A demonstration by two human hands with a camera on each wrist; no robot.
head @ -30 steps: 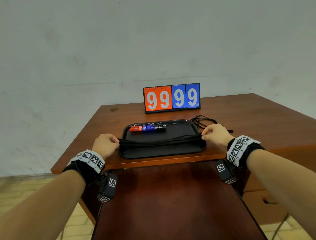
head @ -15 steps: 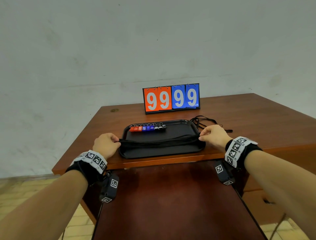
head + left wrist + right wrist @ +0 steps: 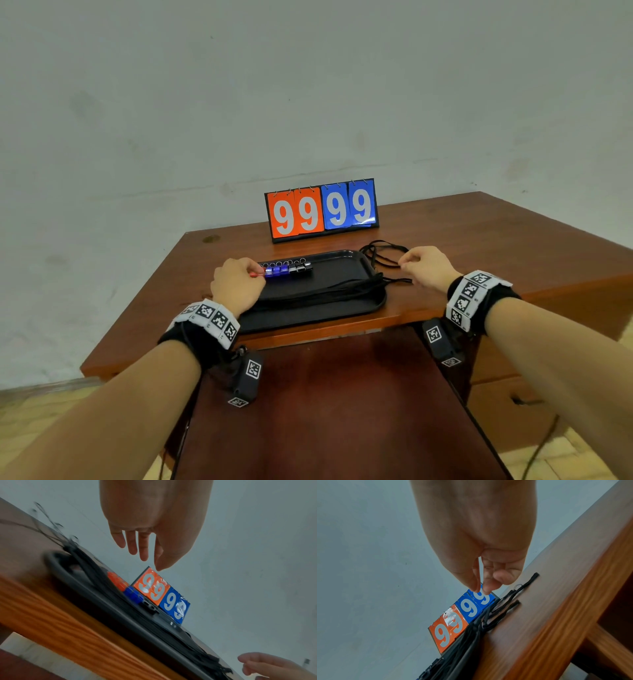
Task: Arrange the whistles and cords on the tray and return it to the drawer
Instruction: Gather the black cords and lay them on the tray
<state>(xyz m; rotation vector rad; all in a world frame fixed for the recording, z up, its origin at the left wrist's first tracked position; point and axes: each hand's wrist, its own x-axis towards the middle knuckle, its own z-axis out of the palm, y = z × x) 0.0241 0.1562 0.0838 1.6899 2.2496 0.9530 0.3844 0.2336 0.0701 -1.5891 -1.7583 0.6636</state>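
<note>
Left hand [image 3: 236, 284] hovers slack-fingered over the whistles [image 3: 286, 269], rowed left-to-right on the tray [image 3: 342, 308]. Right hand [image 3: 426, 267], nearer the loose cords [image 3: 383, 253] just past its fingertips, seems pinched empty.

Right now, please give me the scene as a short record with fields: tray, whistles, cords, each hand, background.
tray: black tray on the wooden desk
whistles: row of whistles at the tray's far edge
cords: black cords laid across the tray; more cords loose on the desk
left hand: over the row's left end, fingers relaxed
right hand: above the loose cords
background: scoreboard showing 99 99
</note>
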